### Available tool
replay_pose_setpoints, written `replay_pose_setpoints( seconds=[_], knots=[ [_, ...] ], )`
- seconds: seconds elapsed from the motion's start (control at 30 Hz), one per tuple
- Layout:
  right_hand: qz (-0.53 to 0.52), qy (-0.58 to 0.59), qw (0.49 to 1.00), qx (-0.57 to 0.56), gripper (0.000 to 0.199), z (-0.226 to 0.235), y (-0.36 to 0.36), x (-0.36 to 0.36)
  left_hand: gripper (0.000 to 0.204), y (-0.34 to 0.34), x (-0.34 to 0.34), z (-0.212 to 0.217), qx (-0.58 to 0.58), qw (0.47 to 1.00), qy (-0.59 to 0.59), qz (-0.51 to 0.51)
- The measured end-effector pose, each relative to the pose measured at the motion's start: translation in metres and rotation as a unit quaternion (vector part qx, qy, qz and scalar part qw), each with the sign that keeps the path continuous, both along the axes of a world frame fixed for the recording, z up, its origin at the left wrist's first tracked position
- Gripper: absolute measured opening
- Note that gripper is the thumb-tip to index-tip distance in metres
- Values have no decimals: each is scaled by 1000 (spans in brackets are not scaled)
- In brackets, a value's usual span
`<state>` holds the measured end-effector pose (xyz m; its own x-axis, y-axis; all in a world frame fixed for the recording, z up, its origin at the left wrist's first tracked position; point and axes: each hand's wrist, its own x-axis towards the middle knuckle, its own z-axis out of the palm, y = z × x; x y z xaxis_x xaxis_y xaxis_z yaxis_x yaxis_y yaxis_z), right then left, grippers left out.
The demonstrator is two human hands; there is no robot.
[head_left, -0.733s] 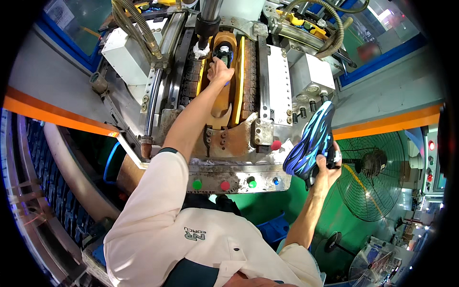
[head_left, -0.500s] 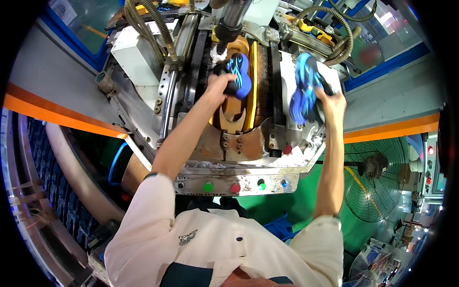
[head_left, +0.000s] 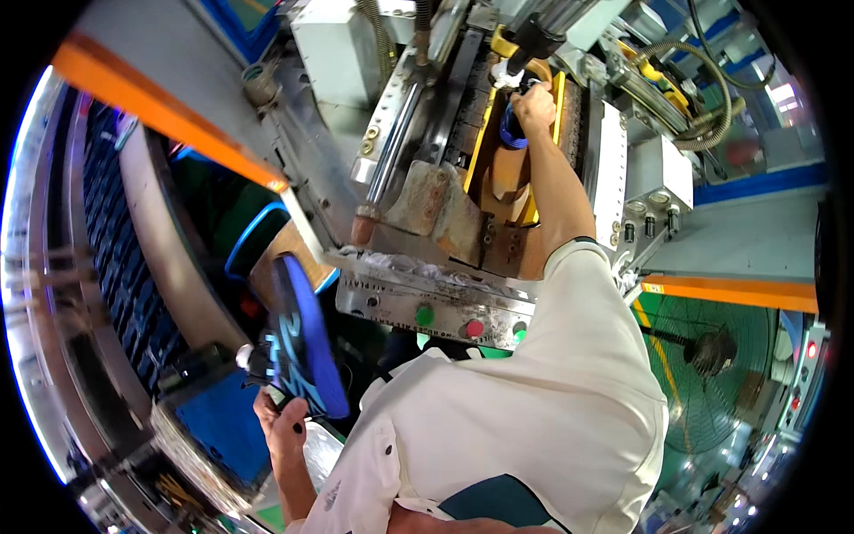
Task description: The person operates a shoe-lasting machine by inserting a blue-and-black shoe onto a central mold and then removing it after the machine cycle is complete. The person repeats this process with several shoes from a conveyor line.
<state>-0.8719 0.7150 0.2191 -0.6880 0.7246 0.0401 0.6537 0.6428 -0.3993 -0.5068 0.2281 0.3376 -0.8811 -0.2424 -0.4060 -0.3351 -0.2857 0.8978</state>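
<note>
At the lower left, my left hand (head_left: 285, 425) is closed around the end of a black shoe with a blue sole and light-blue markings (head_left: 307, 343). That shoe is held upright, away from the machine, with its sole side toward the right. My right arm reaches up into the machine, and my right hand (head_left: 535, 110) is closed on a second, blue shoe (head_left: 511, 135), mostly covered by the hand. This one lies between the yellow side plates (head_left: 559, 98), above a tan block (head_left: 510, 173) and below a dark press rod (head_left: 537, 40).
A front panel with green and red buttons (head_left: 425, 315) runs along the machine's near edge. Left of me stand a curved conveyor rail (head_left: 165, 222) and a blue-topped stand (head_left: 218, 423). Orange frame bars (head_left: 169, 111) border the machine, and a caged fan (head_left: 710, 353) stands at right.
My left hand has carried its shoe from the machine down to the lower left. My right hand has moved left from the machine's right side to between the yellow plates. The view has turned.
</note>
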Motion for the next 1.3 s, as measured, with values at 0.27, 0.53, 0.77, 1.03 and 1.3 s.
replay_pose_setpoints(
  seconds=[0.27, 0.53, 0.77, 1.03, 1.3],
  knots=[
    [400, 367, 822, -173, 28, 57, -131, 149, 42, 52, 103, -46, 97, 968, -66, 221],
    [628, 245, 680, 290, 15, -124, -248, 285, 24, 65, 189, -62, 251, 874, -125, 398],
    [657, 347, 663, -91, 20, -112, -273, 230, 25, -1, 293, -114, 213, 736, -25, 642],
    [694, 240, 626, -262, 15, 27, -462, 275, 22, -158, 459, -251, -36, 691, -45, 720],
    [817, 413, 368, -163, 4, 227, -694, 373, 72, -228, 526, -348, -264, 596, -386, 653]
  ],
)
